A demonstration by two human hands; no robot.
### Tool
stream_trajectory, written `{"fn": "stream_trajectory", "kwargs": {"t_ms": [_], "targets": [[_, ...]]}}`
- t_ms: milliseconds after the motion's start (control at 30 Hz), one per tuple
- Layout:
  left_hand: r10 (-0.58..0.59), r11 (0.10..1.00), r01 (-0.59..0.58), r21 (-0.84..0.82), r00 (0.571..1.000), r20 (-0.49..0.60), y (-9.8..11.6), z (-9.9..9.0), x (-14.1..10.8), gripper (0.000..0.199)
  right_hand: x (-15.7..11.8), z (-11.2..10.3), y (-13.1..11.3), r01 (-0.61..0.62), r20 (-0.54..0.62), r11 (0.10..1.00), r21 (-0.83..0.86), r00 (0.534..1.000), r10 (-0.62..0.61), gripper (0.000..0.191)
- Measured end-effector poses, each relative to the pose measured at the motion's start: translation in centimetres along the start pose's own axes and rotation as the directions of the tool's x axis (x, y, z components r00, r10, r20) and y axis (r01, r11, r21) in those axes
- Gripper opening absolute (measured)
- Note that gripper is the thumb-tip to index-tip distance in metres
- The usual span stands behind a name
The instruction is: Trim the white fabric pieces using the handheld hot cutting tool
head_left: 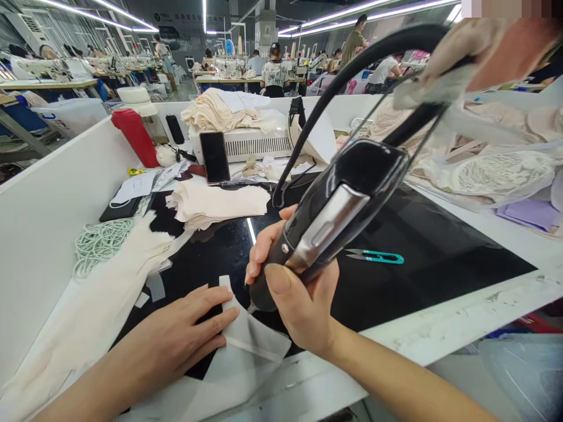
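Observation:
My right hand [303, 299] is wrapped round a black hand-held tool [325, 211] with a silver lever on its side and a pointed metal tip. The thumb lies near the lever's lower end. The tip points down at the edge of a white fabric piece [246, 363], close to my left fingers; whether it touches the fabric I cannot tell. My left hand [189, 328] lies flat with fingers stretched out, pressing the fabric and its narrow strip against the glossy black work surface [440, 258]. A thick black cord [343, 76] loops up from behind the tool.
Teal thread snips [376, 257] lie right of the tool. Cream fabric stacks [220, 205] and pale green cord [99, 243] are at the left. A phone [214, 157] leans on a white box [255, 143] at the back. Bagged pieces [497, 170] lie right. People work beyond.

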State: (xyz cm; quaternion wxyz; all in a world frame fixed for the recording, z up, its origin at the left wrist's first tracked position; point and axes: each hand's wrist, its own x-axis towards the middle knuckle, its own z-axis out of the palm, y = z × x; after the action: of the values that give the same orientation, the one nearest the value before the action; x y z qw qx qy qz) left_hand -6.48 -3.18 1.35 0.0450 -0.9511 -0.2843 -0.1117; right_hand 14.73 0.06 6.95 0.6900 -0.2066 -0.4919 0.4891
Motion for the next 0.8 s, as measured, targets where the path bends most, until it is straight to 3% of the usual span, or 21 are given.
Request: {"fn": "stream_trajectory", "kwargs": {"t_ms": [433,667,800], "targets": [[-0.045,0.996,0.050,-0.077,0.997,0.064,0.2,0.2,-0.3,0.033,-0.3,0.3,0.5,-0.011,0.013,0.996,-0.092,1.000,0.012,0.036],[-0.082,0.984,0.090,-0.155,0.995,0.055,0.3,0.7,-0.3,0.034,0.2,0.4,1.3,0.053,-0.004,0.999,0.007,0.999,-0.053,0.037],[-0.056,0.987,0.063,-0.150,0.997,0.051,0.1,0.7,-0.2,0.033,0.1,0.5,1.1,0.021,-0.002,1.000,0.011,1.000,-0.021,0.037]]}}
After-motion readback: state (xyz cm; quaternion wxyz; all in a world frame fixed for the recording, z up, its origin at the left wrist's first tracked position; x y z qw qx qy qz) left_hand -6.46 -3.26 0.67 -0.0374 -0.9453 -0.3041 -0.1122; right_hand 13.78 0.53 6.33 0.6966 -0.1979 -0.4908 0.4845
